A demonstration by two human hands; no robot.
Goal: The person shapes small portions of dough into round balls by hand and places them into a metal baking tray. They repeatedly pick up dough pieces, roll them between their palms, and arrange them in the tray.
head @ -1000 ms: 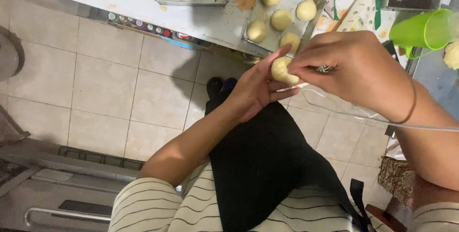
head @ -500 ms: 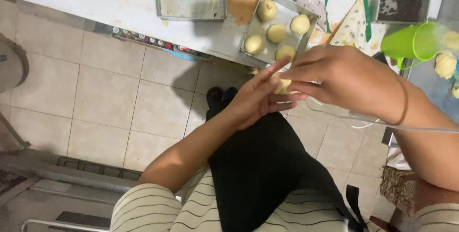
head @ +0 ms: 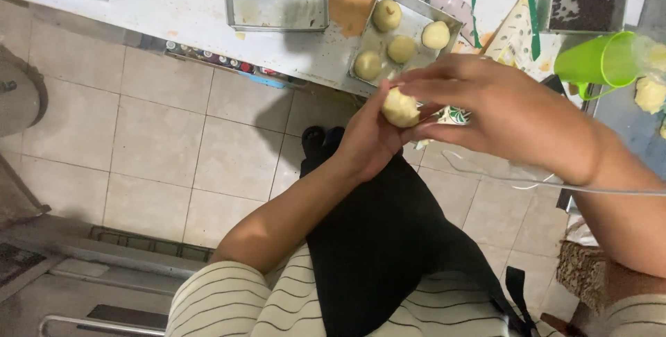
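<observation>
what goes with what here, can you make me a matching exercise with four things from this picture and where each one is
Things:
1. dough ball
2. green cup
3. small metal tray
4. black apron

Places or states:
a. holds four dough pieces on the counter
b. lying on its side at the right
c. pinched between the left hand and the right hand
d. worn over a striped shirt

Pairs: 1-c, 2-b, 3-a, 4-d
</observation>
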